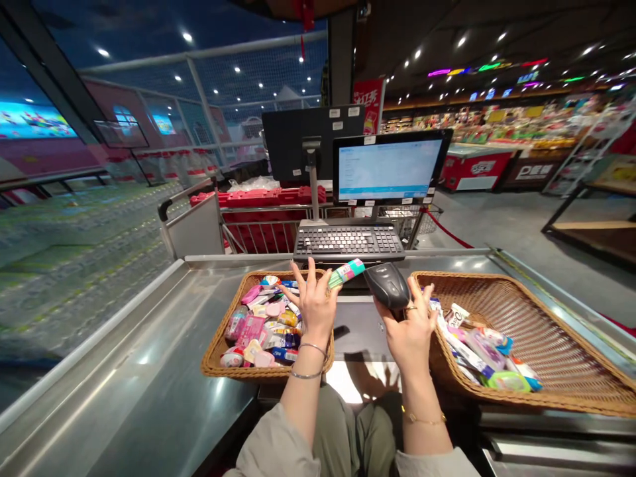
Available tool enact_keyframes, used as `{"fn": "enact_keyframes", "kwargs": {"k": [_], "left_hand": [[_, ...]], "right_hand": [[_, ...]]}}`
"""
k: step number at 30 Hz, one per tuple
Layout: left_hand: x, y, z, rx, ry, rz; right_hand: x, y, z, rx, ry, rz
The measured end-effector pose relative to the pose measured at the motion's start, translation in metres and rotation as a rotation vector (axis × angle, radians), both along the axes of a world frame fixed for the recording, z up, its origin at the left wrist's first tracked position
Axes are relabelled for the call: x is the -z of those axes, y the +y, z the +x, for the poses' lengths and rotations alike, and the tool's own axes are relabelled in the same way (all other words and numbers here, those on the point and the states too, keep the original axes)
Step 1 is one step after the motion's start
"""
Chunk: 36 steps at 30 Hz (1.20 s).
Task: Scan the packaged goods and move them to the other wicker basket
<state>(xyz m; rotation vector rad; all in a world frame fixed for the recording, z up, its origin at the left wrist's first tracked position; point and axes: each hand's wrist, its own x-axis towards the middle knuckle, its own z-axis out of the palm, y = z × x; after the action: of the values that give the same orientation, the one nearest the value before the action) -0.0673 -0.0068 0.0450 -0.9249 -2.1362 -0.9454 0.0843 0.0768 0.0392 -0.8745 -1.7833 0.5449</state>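
Observation:
My left hand (pixel 313 298) is raised over the steel checkout counter and pinches a small green, pink and white packet (pixel 346 272) between thumb and fingers. My right hand (pixel 410 324) grips a black handheld barcode scanner (pixel 387 285), its head turned toward the packet. The two hands sit close together between two wicker baskets. The left basket (pixel 218 348) is heaped with several small colourful packets. The right basket (pixel 546 344) holds a smaller pile of packets along its left side.
A black keyboard (pixel 348 242) and a lit monitor (pixel 387 169) stand just beyond my hands, with a second screen (pixel 303 142) facing away. Red shopping baskets (pixel 258 197) and a metal railing lie behind. The steel counter (pixel 149 371) stretches left. Store shelves fill the far right.

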Motion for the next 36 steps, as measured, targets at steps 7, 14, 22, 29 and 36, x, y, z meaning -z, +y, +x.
{"fn": "enact_keyframes", "kwargs": {"k": [7, 14, 22, 29, 36], "left_hand": [[-0.006, 0.023, 0.010, 0.064, 0.002, 0.011], [-0.013, 0.050, 0.026, 0.135, 0.012, -0.018], [-0.012, 0.079, 0.042, 0.227, 0.027, -0.053], [-0.007, 0.098, 0.062, 0.306, 0.038, -0.078], [-0.001, 0.111, 0.079, 0.383, 0.061, -0.144]], "right_hand": [[-0.002, 0.018, 0.014, 0.099, 0.044, -0.033], [-0.006, 0.031, 0.028, 0.186, 0.088, -0.115], [-0.008, 0.048, 0.045, 0.305, 0.132, -0.131], [-0.006, 0.058, 0.061, 0.447, 0.181, -0.118], [0.008, 0.069, 0.077, 0.575, 0.231, -0.123]]}}
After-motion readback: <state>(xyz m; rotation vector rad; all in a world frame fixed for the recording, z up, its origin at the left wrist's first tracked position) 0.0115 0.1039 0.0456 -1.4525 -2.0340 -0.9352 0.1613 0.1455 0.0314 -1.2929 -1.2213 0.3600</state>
